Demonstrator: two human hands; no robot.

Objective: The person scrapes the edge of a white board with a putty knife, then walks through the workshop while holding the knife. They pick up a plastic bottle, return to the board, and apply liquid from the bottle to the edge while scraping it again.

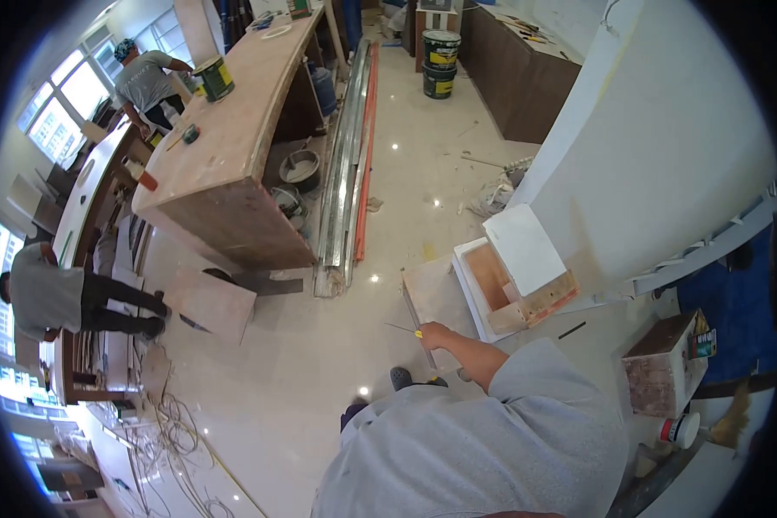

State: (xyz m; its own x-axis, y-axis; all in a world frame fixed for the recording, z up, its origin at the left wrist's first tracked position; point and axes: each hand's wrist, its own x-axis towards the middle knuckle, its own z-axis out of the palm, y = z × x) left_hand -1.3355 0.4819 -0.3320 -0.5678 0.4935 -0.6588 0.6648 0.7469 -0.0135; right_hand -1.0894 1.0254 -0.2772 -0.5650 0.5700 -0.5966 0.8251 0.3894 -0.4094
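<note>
My right hand point(439, 336) is closed around a thin-shafted tool with a yellow handle point(420, 333), which looks like a screwdriver. Its shaft points to the left over the tiled floor. Just beyond the hand, a flat wooden board point(432, 289) lies low beside a small open wooden box point(487, 274) with white sides. A white panel point(527, 249) leans across the box's right part. My left hand is not visible; my grey shirt fills the bottom of the view.
A long wooden counter point(224, 142) stands ahead on the left, with metal channels point(341, 173) along it. Stacked buckets point(440, 65) are farther off. Two people point(151, 82) work at the left. Cables point(177, 432) lie at lower left; a white wall point(656, 129) rises on the right.
</note>
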